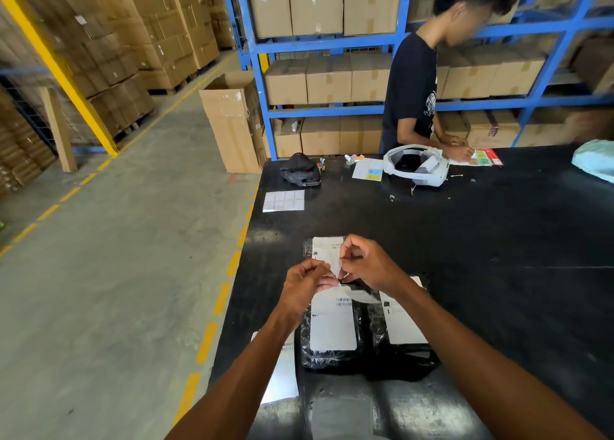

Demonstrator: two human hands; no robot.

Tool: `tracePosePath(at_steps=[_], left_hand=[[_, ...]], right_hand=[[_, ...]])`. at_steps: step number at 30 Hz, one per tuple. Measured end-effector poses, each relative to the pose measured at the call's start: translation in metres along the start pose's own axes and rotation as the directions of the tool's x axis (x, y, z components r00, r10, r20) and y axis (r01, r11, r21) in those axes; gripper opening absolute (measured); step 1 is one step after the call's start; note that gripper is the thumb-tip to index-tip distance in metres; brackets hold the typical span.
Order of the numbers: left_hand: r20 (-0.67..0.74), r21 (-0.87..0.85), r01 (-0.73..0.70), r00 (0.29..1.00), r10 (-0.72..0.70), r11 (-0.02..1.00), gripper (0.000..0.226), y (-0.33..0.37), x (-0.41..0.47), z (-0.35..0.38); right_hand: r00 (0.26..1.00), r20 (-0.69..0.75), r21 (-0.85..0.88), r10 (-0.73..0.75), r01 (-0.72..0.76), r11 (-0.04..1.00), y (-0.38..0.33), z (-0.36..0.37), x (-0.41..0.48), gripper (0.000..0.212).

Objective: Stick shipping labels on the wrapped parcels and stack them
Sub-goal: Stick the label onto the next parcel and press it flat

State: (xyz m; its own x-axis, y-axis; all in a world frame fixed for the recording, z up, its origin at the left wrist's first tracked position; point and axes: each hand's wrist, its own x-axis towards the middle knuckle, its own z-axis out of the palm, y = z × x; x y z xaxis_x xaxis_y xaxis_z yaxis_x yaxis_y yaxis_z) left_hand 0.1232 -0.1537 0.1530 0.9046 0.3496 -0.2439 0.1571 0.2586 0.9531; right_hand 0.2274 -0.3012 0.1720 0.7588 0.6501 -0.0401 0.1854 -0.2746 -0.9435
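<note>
Black tabletop (pixel 465 257), warehouse cartons behind: we pinch the near corner of a shipping label (pixel 327 253) with both left hand (pixel 304 282) and right hand (pixel 368 267), its long axis running away from us. Just below and nearer us lie a labelled parcel (pixel 329 360) and a second parcel (pixel 410 360), side by side. Barcodes show, but we cannot read the print.

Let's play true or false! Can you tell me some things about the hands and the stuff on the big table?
1. Both hands, left hand and right hand, pinch a white paper label. True.
2. The big flat table is yellow. False: it is black.
3. The black plastic-wrapped parcel below the hands has a white sticker on it. True.
4. The white plastic headset lies on the floor. False: it sits on the table.
</note>
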Motion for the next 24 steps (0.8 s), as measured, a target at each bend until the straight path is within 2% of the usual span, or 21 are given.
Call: tracePosePath(at_steps=[3,5,8,11,13,15,16,19,24], left_hand=[[-0.013,-0.007,-0.030,0.999,0.030,1.000,0.011,-0.001,-0.001,0.001],[-0.036,0.016,-0.062,0.997,0.062,0.998,0.011,-0.002,0.001,0.002],[-0.077,0.126,-0.130,0.987,0.141,0.983,0.012,-0.006,0.004,0.003],[-0.097,0.288,-0.230,0.959,0.267,0.930,0.012,-0.009,0.004,0.004],[-0.082,0.329,-0.291,0.939,0.334,0.898,0.013,-0.009,0.001,0.007],[-0.045,0.345,-0.345,0.923,0.383,0.873,0.012,-0.009,-0.002,0.010],[-0.024,0.353,-0.369,0.915,0.402,0.860,0.012,-0.009,-0.002,0.012],[0.022,0.396,-0.420,0.893,0.449,0.817,0.010,-0.008,-0.007,0.017],[0.063,0.426,-0.474,0.865,0.498,0.770,0.007,-0.013,-0.011,0.011]], right_hand=[[1.000,-0.029,-0.040,0.005,-0.006,0.999,0.007,-0.001,0.000,0.015],[0.997,-0.071,-0.161,-0.013,0.002,0.987,0.012,-0.003,0.000,0.019],[1.000,0.016,-0.247,0.004,0.000,0.969,0.014,-0.004,-0.003,0.023],[0.989,0.098,-0.275,0.112,-0.081,0.958,0.012,-0.002,-0.009,0.051],[0.986,0.076,-0.330,0.149,-0.116,0.937,0.016,0.001,-0.011,0.074],[0.986,0.041,-0.385,0.160,-0.133,0.913,0.016,0.007,-0.012,0.081],[0.985,0.028,-0.407,0.168,-0.142,0.902,0.018,0.011,-0.012,0.077],[0.990,-0.017,-0.456,0.140,-0.133,0.880,0.020,0.023,-0.014,0.041],[0.984,-0.046,-0.336,0.172,-0.177,0.925,0.025,0.032,-0.017,0.036]])
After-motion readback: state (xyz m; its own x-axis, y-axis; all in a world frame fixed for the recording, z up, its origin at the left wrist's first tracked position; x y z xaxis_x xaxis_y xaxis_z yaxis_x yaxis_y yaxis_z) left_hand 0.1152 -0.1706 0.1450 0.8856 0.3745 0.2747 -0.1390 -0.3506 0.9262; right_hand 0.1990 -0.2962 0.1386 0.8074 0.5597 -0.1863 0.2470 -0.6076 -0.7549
